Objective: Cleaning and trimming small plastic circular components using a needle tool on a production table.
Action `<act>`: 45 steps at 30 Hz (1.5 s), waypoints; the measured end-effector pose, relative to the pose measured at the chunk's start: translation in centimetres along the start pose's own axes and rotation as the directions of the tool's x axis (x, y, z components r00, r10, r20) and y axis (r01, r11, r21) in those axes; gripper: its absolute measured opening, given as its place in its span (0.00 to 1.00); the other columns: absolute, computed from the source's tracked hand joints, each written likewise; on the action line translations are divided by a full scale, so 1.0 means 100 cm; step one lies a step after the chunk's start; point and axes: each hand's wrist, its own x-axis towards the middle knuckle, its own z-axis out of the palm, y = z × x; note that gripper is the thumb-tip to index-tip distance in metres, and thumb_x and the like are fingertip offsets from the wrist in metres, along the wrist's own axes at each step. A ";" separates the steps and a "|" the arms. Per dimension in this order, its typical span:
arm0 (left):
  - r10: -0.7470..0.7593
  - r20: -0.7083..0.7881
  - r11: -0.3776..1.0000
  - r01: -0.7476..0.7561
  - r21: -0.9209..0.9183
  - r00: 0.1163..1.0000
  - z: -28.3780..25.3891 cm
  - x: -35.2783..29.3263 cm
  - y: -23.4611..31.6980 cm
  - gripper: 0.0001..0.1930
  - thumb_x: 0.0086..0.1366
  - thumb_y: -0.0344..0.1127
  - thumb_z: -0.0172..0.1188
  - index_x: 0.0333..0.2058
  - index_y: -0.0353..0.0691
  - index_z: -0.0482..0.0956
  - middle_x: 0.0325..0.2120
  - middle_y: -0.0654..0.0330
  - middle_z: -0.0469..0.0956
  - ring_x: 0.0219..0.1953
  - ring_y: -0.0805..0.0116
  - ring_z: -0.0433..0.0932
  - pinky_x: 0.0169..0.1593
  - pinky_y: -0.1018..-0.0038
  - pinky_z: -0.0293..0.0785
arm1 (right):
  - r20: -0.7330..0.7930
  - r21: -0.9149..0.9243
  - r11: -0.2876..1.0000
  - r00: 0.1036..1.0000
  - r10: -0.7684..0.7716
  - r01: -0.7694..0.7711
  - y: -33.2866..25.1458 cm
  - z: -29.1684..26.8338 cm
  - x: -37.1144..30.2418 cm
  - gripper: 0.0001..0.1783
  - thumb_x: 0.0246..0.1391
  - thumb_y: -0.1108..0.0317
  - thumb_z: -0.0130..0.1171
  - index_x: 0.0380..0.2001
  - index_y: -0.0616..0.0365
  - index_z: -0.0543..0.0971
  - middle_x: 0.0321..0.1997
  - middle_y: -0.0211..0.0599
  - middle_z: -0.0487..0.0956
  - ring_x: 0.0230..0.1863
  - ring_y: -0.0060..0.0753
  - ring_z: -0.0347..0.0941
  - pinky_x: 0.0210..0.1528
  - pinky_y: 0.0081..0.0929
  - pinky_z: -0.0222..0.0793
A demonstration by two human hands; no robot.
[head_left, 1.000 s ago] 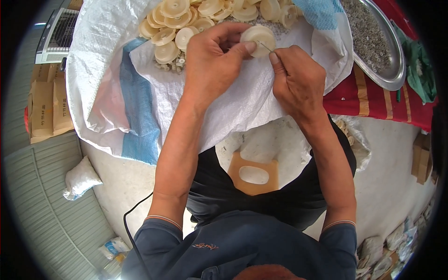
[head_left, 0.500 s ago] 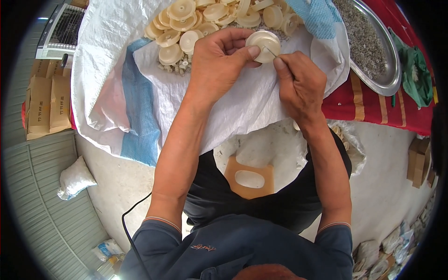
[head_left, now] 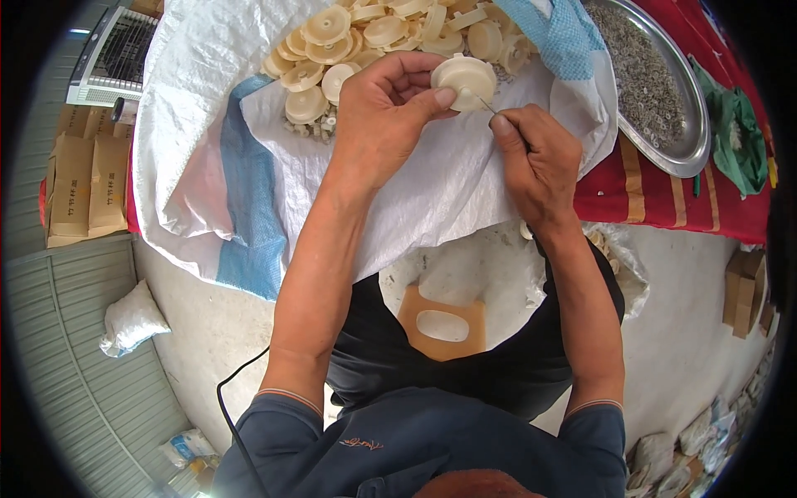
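My left hand [head_left: 374, 124] pinches a round cream plastic lid [head_left: 455, 76] by its near left edge, thumb on top. The lid is held tilted above a white woven sack [head_left: 390, 212], with a small raised stub at its middle. My right hand [head_left: 538, 166] is closed around a thin metal pick [head_left: 486, 105], its tip at or close to the stub; whether it touches I cannot tell. Beyond my hands lies a heap of similar cream lids [head_left: 326, 26] on the sack. Small whitish pieces [head_left: 320, 130] lie at the heap's near edge.
On a red cloth [head_left: 614, 195] at the right stands a metal tray [head_left: 694, 159] of small grey parts, beside a green plastic bag [head_left: 741, 149]. Cardboard boxes [head_left: 87, 187] are at the left. A tan stool [head_left: 452, 342] shows between my legs.
My right hand has drawn slightly nearer to me, and the pick's tip has shifted toward the lid's near side. The lid has tilted and moved a little left in my left hand.
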 end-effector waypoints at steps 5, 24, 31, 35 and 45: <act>0.063 0.045 0.990 -0.068 0.120 0.997 -0.005 0.001 -0.003 0.15 0.69 0.23 0.67 0.54 0.28 0.81 0.45 0.51 0.87 0.46 0.64 0.88 0.54 0.66 0.89 | 0.020 -0.031 1.000 1.000 0.007 -0.006 -0.001 0.000 0.001 0.05 0.64 0.72 0.64 0.34 0.63 0.82 0.28 0.44 0.79 0.29 0.49 0.77 0.34 0.39 0.72; 0.136 0.012 0.961 -0.135 0.240 0.991 -0.002 -0.002 -0.004 0.15 0.67 0.22 0.69 0.52 0.31 0.83 0.43 0.58 0.87 0.44 0.73 0.85 0.51 0.76 0.83 | 0.033 -0.017 1.000 0.999 0.013 -0.012 0.000 0.000 0.001 0.06 0.64 0.72 0.64 0.34 0.64 0.83 0.29 0.44 0.81 0.29 0.47 0.78 0.34 0.38 0.73; 0.223 0.037 0.896 -0.220 0.387 0.974 0.001 -0.005 0.000 0.14 0.68 0.20 0.68 0.52 0.32 0.83 0.44 0.61 0.87 0.46 0.75 0.84 0.52 0.77 0.83 | 0.040 -0.023 0.999 0.999 0.025 -0.024 0.000 0.000 0.001 0.06 0.64 0.72 0.63 0.33 0.64 0.82 0.29 0.45 0.81 0.29 0.48 0.79 0.35 0.40 0.73; 0.337 0.065 0.809 -0.325 0.489 0.939 0.005 -0.006 -0.001 0.13 0.67 0.20 0.67 0.50 0.34 0.85 0.42 0.62 0.87 0.44 0.75 0.86 0.51 0.77 0.84 | 0.055 -0.048 0.998 0.998 0.032 -0.029 0.000 -0.001 0.002 0.06 0.64 0.72 0.63 0.34 0.65 0.83 0.29 0.45 0.82 0.30 0.48 0.79 0.35 0.39 0.74; 0.410 -0.064 0.844 -0.351 0.405 0.910 0.019 -0.009 -0.009 0.14 0.64 0.20 0.68 0.48 0.34 0.86 0.37 0.55 0.89 0.38 0.70 0.88 0.42 0.75 0.84 | -0.065 0.015 0.996 0.994 0.086 -0.085 -0.004 0.008 -0.002 0.07 0.65 0.71 0.63 0.34 0.64 0.83 0.30 0.45 0.82 0.29 0.47 0.78 0.34 0.37 0.73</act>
